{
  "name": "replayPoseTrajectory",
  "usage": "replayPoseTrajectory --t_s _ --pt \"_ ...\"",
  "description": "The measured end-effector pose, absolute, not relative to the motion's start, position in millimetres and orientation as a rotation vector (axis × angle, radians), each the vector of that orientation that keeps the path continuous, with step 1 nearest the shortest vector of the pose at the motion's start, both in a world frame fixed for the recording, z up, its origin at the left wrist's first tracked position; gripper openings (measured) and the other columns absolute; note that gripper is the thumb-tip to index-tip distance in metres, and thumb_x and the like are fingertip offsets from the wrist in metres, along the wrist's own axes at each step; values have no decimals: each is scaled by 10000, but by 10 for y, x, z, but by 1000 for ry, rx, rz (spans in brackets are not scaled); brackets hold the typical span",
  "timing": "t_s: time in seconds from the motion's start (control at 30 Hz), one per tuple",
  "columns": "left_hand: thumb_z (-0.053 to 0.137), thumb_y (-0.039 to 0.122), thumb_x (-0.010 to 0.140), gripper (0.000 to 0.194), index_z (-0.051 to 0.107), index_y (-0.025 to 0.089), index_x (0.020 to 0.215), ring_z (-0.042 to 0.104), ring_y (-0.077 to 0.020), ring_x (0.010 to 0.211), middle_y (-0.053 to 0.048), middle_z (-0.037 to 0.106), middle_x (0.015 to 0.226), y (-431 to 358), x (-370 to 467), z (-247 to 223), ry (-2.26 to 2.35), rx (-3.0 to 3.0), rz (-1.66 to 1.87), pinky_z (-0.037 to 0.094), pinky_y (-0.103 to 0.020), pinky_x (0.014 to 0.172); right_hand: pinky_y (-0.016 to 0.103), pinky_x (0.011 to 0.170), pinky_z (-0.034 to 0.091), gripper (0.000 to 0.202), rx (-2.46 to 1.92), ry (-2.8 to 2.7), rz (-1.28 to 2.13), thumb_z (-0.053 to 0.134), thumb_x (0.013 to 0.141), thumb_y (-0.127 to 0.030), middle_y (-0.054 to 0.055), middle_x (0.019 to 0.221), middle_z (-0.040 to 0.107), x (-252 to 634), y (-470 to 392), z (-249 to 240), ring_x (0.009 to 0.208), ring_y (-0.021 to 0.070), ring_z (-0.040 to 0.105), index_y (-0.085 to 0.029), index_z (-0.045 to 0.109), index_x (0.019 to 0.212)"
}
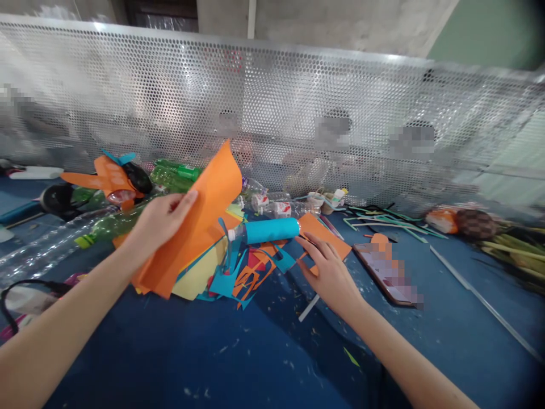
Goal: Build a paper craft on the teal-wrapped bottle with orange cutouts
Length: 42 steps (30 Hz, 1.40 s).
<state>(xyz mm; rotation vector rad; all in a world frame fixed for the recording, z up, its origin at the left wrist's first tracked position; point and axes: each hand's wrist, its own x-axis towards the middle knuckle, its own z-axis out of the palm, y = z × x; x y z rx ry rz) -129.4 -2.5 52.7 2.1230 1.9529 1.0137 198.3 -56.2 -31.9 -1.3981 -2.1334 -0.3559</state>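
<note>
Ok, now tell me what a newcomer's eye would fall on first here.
Most likely the bright orange sheet, held up in the left hand left of centre. Next comes the bottle wrapped in blue, lying on its side near the middle, with the right hand close to its right end. Behind it all, the shiny perforated metal screen spans the view.

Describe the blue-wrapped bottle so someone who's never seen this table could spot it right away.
Start at the perforated metal panel behind the blue table. In front of it, between the left hand holding orange paper and the right hand, a bottle lies on its side, white cap to the left. Unlike the clear bottles behind it, its body is wrapped in bright blue.
</note>
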Motion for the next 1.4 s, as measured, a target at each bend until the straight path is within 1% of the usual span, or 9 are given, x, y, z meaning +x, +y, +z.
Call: replayPoseTrajectory --t_s 0.13,0.27,0.4,0.6,0.8,0.9,1.03,1.27,1.4 --pt "299 487 906 458 615 159 865 579 -178 760 -58 641 835 -270 -751 235 1472 2347 807 415 -283 675 435 922 427 399 -879 -2193 -388 606 809 -285 108 1149 552 1796 -830 -232 1107 249 508 -245 481 1187" --pt "308 430 917 431 586 133 1060 541 -243 1063 -124 609 1103 -374 -290 -132 1218 2456 617 397 -364 919 403 1030 317 543 -566 -2606 -103 599 773 -501 81 1301 497 1495 -1103 -276 1196 222 445 -264 458 1242" --pt "309 351 931 372 531 142 1144 558 -199 1074 -108 604 1156 -343 -177 -212 1067 2304 553 435 -316 902 366 1004 339 650 -825 -2730 309 616 721 -544 68 1276 529 1351 -1170 -370 1155 218 480 -226 453 1263" --pt "442 431 879 338 580 199 1082 557 -212 1049 -70 619 1100 -351 -587 -151 876 2557 417 397 -359 948 315 886 419 320 -1056 -2659 477 565 659 -124 51 1048 634 1562 -1065 -249 991 191 565 -193 587 971" --pt "576 675 666 781 427 266 1315 350 -357 1263 -131 356 1414 -622 -998 -362 829 2682 164 290 -516 1018 398 877 412 299 -1301 -2625 285 465 637 -55 52 963 660 1815 -956 -169 911 209 599 -202 593 864" --pt "578 636 696 716 468 226 1272 352 -365 1256 -157 384 1387 -741 -1016 -465 836 2736 239 309 -525 1005 400 860 426 221 -1365 -2644 292 562 702 -167 56 1000 655 1851 -969 -133 933 227 589 -206 600 916" --pt "542 448 799 434 557 174 1135 449 -319 1164 -159 512 1239 -786 -946 -477 804 2821 385 371 -469 963 400 845 449 426 -1357 -2657 325 681 695 -430 52 1059 624 1724 -1041 -147 958 239 567 -217 574 1049" --pt "395 290 911 281 647 164 901 559 -205 826 -94 615 867 -723 -918 -405 798 2799 428 441 -340 754 338 820 472 253 -1212 -2680 245 500 820 -186 48 1008 627 1635 -1078 -301 946 189 572 -214 591 1054" --pt "530 447 834 325 627 175 982 569 -210 818 -76 635 867 -666 -977 -405 820 2704 449 443 -322 720 324 822 484 295 -1190 -2603 250 483 781 -131 39 1011 639 1706 -1039 -359 933 173 586 -218 595 1039"
